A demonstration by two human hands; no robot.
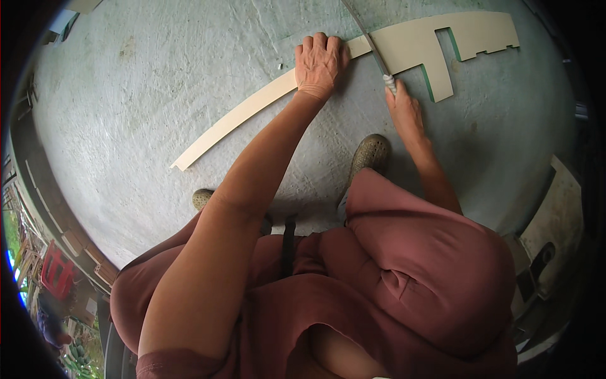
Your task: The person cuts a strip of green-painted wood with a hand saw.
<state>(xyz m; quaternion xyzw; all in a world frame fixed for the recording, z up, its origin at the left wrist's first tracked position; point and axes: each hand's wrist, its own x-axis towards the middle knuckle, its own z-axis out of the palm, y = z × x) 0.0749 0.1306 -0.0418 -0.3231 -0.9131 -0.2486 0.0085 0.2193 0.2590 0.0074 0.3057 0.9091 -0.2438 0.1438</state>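
A long cream panel (410, 44) with green-edged notches lies flat on the grey floor, its narrow curved strip (237, 117) reaching to the lower left. My left hand (319, 66) bears down on that strip, fingers bent over its far edge. In my right hand (404, 107) is the pale wrapped handle of a tool with a long, thin, slightly curved metal blade (372, 47). The blade crosses the panel where the strip meets the wider part. Whether its edge has teeth is too small to make out. My right fingers are closed round the handle, partly hidden.
My shoes, one of them speckled (372, 151), stand on the rough concrete floor (126, 114) just nearer than the panel. A pale board with an oval hole (549, 234) leans at the right. A red plastic chair (57, 270) and a person's arm (60, 335) show at the lower left.
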